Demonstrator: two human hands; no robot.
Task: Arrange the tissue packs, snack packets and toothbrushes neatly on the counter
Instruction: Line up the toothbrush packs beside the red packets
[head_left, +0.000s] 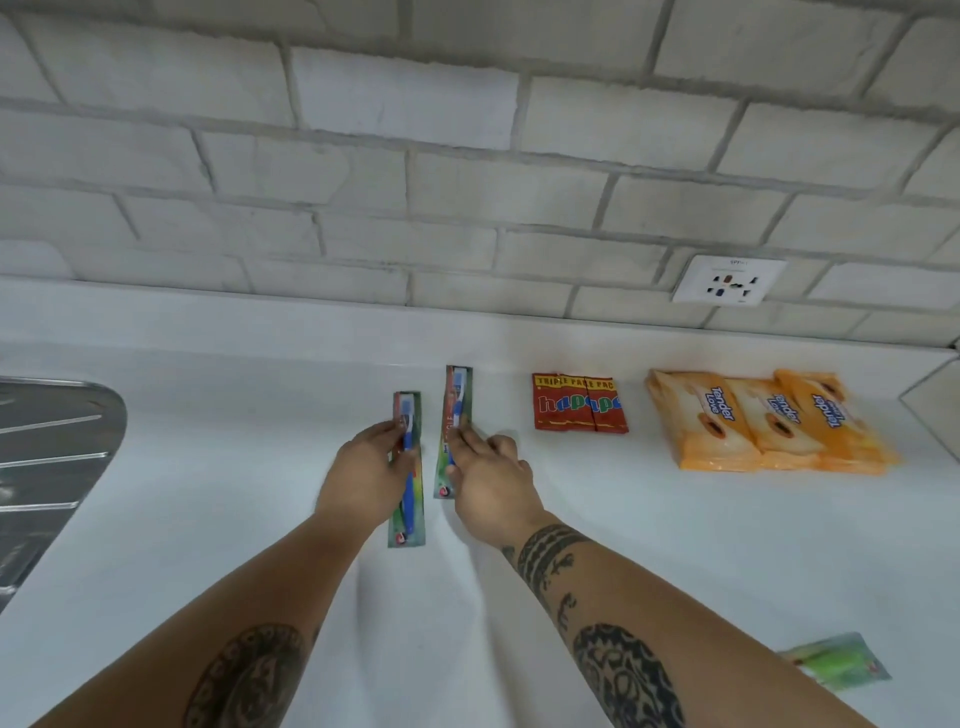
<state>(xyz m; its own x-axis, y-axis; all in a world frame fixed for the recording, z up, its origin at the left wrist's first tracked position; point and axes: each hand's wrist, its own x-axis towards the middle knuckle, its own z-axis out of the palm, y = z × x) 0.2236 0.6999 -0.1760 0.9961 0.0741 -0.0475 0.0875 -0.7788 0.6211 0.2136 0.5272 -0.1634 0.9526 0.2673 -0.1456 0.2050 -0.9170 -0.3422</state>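
White tabletop carries 2 packaged toothbrushes lying lengthwise, just beside each other but apart. The left hand rests flat on the nearer toothbrush pack, fingers loosely bent over it. The right hand presses extended fingers on the farther toothbrush pack. Further right lie red snack packets, then 3 orange tissue packs. A green packet lies near the front edge.

bare, sleeveless forearms carry dark tattoos: bands behind the right hand, round patterned patches on both.
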